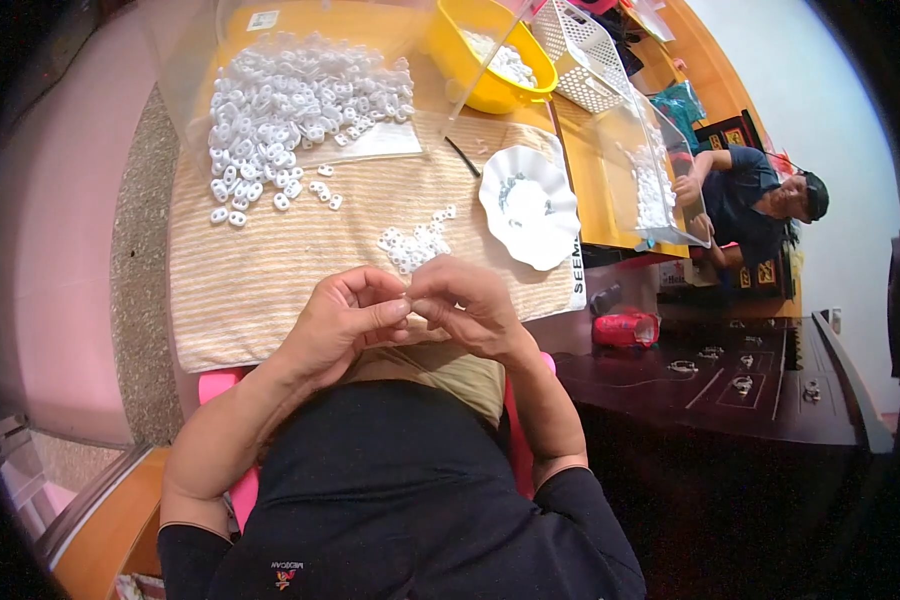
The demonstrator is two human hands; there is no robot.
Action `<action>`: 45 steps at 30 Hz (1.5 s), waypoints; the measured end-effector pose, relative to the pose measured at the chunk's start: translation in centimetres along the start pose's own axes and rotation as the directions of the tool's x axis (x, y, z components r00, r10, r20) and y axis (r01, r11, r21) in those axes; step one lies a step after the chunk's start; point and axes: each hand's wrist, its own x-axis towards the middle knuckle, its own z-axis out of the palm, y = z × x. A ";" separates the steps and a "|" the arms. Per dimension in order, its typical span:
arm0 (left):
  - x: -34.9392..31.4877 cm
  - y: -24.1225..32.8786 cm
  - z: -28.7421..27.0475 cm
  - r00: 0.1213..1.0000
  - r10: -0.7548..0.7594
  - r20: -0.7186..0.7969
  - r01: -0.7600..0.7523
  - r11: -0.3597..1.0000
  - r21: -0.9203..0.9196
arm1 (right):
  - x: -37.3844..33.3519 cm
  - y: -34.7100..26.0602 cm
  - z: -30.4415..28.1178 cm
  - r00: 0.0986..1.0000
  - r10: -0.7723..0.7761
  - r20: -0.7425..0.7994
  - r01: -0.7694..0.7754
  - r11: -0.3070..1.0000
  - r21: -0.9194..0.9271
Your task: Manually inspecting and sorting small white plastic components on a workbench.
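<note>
Beyond the black shirt (pixel 380 470), left hand (pixel 332 322) and right hand (pixel 478 308) are pinched, contents indiscernible, holed white pieces (pixel 420 246) near, seemingly for reach.

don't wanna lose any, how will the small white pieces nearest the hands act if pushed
The white pieces look tiny, so each is probably very light. They lie loosely heaped, so pushing would likely scatter some. The striped towel beneath may limit sliding.

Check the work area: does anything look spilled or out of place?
Slightly: a few white two-holed pieces lie loose on the striped towel, apart from the big heap. They look like strays, though that may be deliberate. No damage stands out.
</note>
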 end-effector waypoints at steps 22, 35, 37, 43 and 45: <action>-0.1 -0.3 -0.4 0.999 -0.015 0.040 0.013 0.999 0.053 | 2.8 6.7 -12.0 0.906 0.232 -0.353 -0.422 0.554 -0.718; -0.4 0.2 0.1 1.000 -0.026 0.005 0.026 0.999 0.027 | 4.0 6.3 -12.0 0.900 0.336 -0.276 -0.411 0.449 -0.794; -0.4 0.3 0.1 1.000 -0.027 0.002 0.027 0.999 0.026 | 3.9 5.9 -11.8 0.888 0.357 -0.289 -0.434 0.443 -0.785; -0.3 -0.1 -0.2 1.000 -0.012 -0.008 0.012 1.000 0.013 | 2.4 5.1 -11.4 0.891 0.303 -0.338 -0.453 0.534 -0.714; -0.2 0.0 0.1 0.999 -0.009 -0.032 0.009 1.000 0.015 | 1.7 5.0 -11.2 0.896 0.273 -0.351 -0.444 0.584 -0.680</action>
